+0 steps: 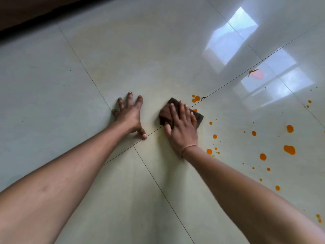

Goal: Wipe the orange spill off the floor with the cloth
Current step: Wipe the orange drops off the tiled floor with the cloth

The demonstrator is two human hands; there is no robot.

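Observation:
My right hand (182, 126) lies flat on a dark brown cloth (165, 112) and presses it onto the pale tiled floor (123, 55), near where the tile joints cross. Orange spill drops (289, 149) lie scattered over the tiles to the right of the cloth, with a small cluster (196, 98) just beyond it. The tile around the cloth carries a faint yellowish smear. My left hand (130, 114) rests palm down on the floor to the left of the cloth, its fingers spread and holding nothing.
A dark wooden edge (26, 13) runs along the top left corner. Bright window reflections (233, 34) shine on the glossy tiles at the upper right. More orange drops (318, 218) reach the right edge of the view.

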